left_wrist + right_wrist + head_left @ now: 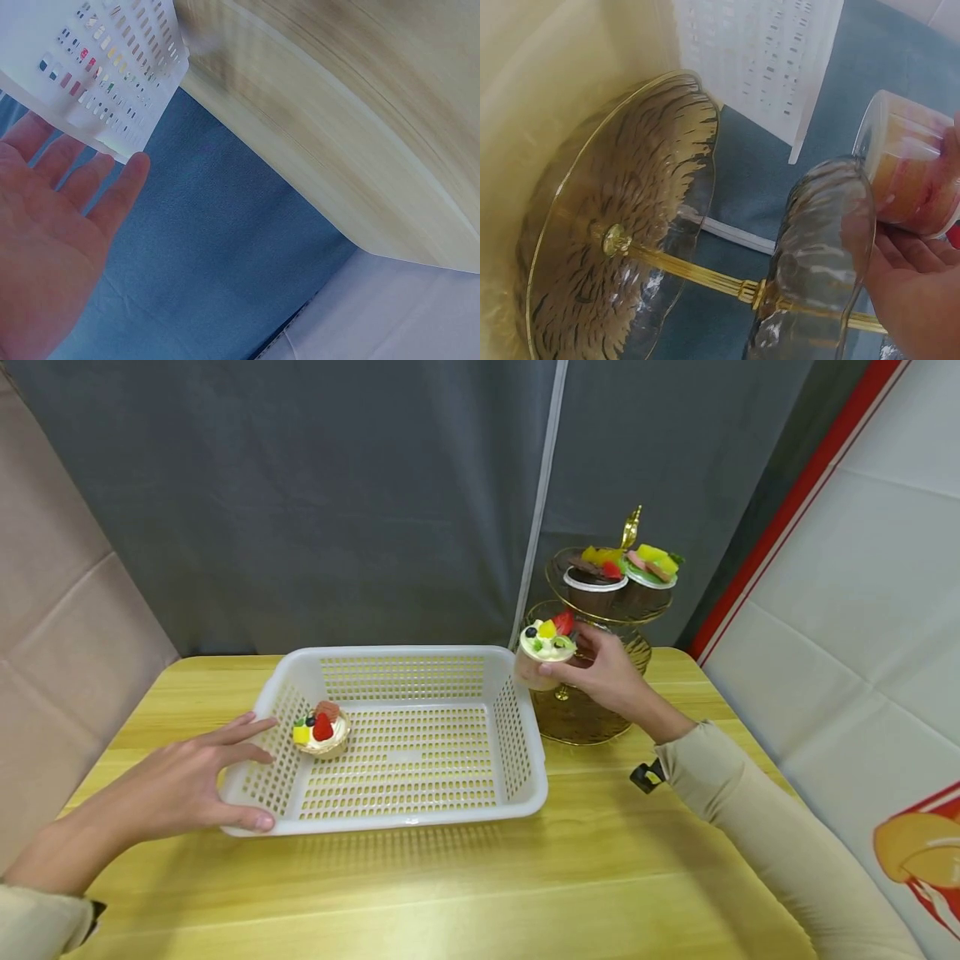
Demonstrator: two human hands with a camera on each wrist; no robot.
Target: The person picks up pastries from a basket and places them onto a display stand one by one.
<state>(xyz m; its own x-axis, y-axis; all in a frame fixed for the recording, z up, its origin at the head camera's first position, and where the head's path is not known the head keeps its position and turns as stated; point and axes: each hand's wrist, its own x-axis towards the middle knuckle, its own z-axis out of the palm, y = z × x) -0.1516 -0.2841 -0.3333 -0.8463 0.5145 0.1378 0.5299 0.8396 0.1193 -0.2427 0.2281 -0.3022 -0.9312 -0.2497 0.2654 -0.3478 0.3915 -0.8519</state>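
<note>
In the head view my right hand (603, 670) grips a clear dessert cup (534, 670) topped with cream, strawberry and other fruit, between thumb and fingers. The cup is off the table, above the basket's right rim and in front of the tiered stand; the right wrist view shows its layered side (911, 169). A white plastic basket (405, 824) has a fruit tart (330, 745) lying inside at its left end. My left hand (191, 777) rests at the basket's left rim with its fingers spread; in the left wrist view the fingertips meet that rim.
A gold-trimmed, tiered glass stand (581, 718) rises right of the basket. On its top tier are a chocolate dessert cup (595, 597) and a green-topped dessert cup (651, 585). A grey curtain (337, 510) hangs behind the wooden table (450, 902); pale panels flank it.
</note>
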